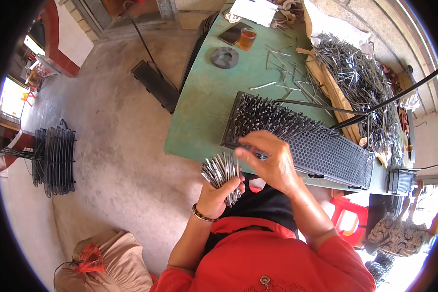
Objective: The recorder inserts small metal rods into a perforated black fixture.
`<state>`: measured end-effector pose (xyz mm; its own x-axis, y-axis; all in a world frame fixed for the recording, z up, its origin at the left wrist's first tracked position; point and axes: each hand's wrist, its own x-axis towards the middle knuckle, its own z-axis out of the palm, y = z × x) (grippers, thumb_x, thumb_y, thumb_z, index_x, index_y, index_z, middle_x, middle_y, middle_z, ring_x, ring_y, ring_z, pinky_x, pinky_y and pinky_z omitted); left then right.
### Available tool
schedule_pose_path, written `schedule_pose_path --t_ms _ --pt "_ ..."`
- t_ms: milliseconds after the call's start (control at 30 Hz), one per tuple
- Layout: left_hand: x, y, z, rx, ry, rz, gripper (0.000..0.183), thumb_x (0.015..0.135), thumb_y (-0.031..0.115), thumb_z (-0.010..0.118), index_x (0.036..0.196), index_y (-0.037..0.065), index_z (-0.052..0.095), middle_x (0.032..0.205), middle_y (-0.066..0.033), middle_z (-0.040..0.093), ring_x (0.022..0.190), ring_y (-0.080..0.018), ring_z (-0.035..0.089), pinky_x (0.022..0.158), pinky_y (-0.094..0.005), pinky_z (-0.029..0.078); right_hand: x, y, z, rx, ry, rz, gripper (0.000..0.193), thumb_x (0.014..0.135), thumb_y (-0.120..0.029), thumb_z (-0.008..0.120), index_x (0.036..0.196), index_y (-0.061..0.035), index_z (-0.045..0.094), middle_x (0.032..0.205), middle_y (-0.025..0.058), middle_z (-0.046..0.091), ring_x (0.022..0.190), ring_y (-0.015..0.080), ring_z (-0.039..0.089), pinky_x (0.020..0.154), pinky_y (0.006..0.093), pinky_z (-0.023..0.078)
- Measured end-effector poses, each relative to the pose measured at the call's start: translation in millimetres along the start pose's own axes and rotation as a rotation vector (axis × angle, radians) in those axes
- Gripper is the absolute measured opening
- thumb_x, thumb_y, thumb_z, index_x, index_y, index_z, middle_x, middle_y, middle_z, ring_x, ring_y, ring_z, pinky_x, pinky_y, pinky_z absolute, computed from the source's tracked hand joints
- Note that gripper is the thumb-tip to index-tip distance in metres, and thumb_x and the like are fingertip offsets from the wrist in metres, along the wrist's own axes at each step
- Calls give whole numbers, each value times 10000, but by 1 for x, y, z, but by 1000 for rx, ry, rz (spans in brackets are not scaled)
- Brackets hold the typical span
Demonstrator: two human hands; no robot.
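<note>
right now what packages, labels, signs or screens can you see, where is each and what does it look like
Phone: far end of the green table, flat dark rectangle, screen dark, beside a glass of amber drink.
White sheet or flat package: far table edge, rectangular, print too small to tell.
Cardboard box: right side of the table, brown, long, heaped with metal pins.
Sack: on the floor lower left, beige, with a red bag on it.

pins [222, 171]: bare metal, shiny grey, smooth, bundled in left hand [218, 194]
tray [326, 153]: perforated dark metal or plastic, matt; cannot tell which
table [209, 97]: painted green, matt, scuffed
pile [360, 82]: same glossy metal rods
floor [121, 146]: rough concrete, dusty
stool [348, 214]: red plastic, glossy
sleeves [297, 267]: red knit cloth
bracelet [203, 215]: dark beads with gold-tone trim, glossy
</note>
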<state>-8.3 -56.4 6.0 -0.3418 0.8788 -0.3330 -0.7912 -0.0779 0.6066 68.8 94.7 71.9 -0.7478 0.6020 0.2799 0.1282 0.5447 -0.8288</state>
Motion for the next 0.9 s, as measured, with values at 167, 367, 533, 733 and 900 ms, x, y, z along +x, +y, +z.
schedule_pose_path --t_ms 167,367,533,733,900 --pt "-3 3 11 83 -109 28 247 880 48 618 1113 4 549 900 -67 638 765 -153 631 689 -280 534 -13 4 -8 207 -337 344 196 828 -142 720 892 38 677 772 45 640 658 79 560 555 239 435" --pt "-5 -16 5 70 -1 -91 254 908 90 589 1148 21 537 996 -117 650 866 -200 660 716 -334 572 -23 21 -11 350 -280 497 181 849 -124 695 889 52 688 723 15 649 639 37 551 529 201 422" --pt "-1 -16 0 114 66 -81 215 915 132 587 1087 4 565 999 -124 646 902 -224 659 721 -352 571 -16 24 -19 380 -119 476 210 871 -148 677 961 42 676 797 52 684 695 60 592 582 210 474" --pt "0 -14 2 23 172 -104 216 902 142 612 1077 20 580 992 -116 647 894 -226 659 717 -361 567 5 20 -20 251 138 306 240 885 -121 659 1056 47 639 875 68 698 799 88 625 710 217 502" --pt "-2 -16 1 23 142 -113 188 899 139 620 1049 29 595 977 -109 648 870 -216 660 704 -347 566 14 23 -13 149 200 187 218 880 -115 662 1046 25 649 888 66 705 807 87 631 729 225 504"
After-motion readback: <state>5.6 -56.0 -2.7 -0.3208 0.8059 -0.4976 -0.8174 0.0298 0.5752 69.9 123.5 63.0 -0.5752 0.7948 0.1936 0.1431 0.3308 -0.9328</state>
